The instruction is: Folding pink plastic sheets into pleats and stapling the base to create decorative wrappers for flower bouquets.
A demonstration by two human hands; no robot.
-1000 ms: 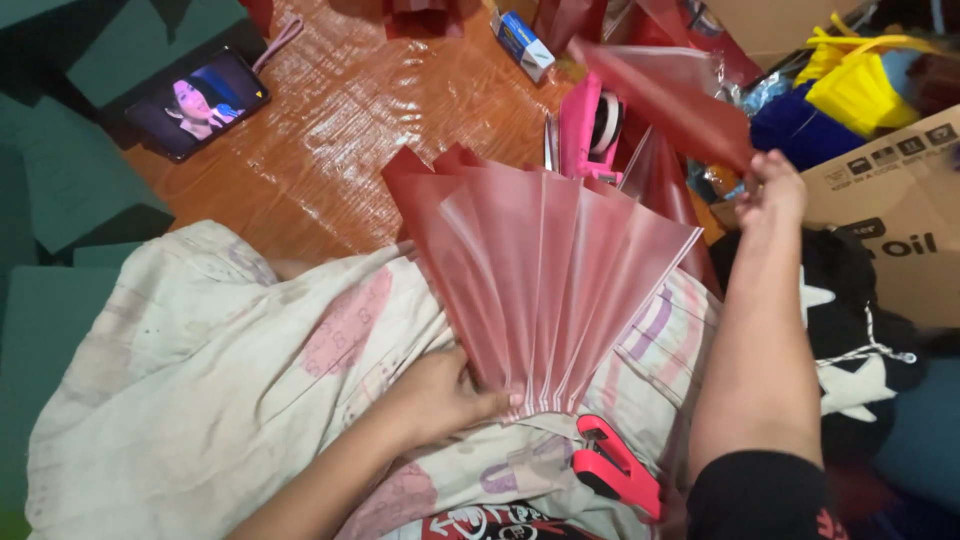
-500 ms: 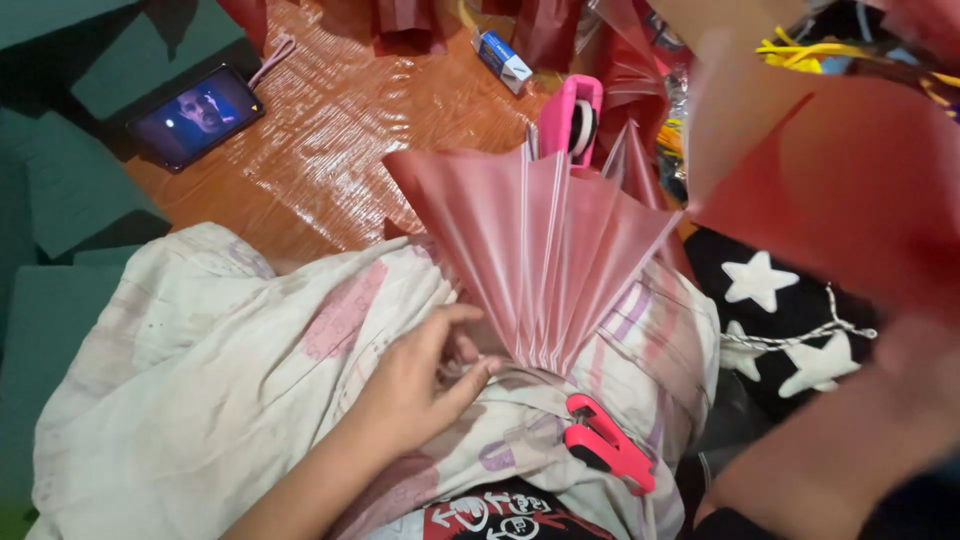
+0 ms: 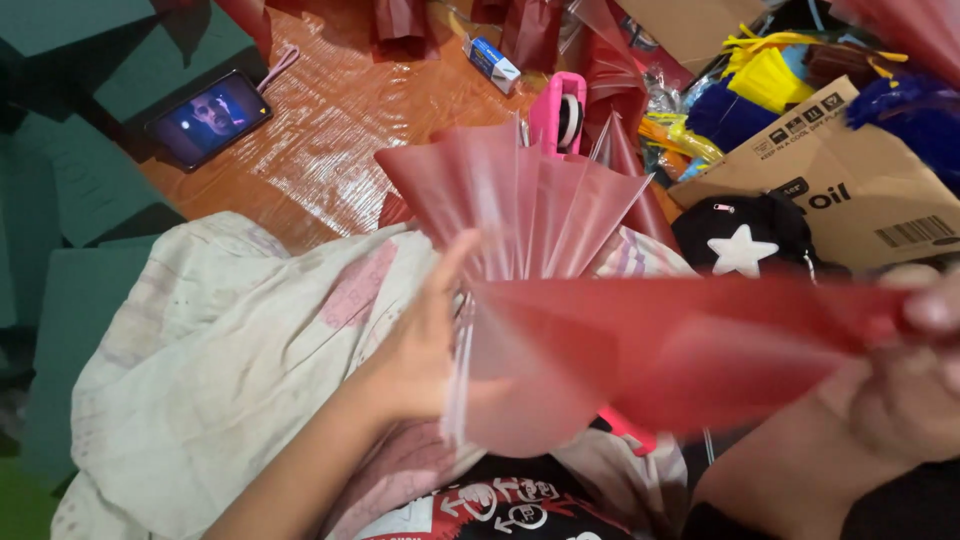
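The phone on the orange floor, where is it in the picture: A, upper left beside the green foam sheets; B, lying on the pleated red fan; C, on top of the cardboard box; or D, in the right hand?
A: the phone lies screen lit on the orange floor at upper left, next to the green foam sheets, far from the cardboard box.

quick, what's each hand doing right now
Left hand: closed on the base of the pleated red fan.
Right hand: pinching the loose red sheet.
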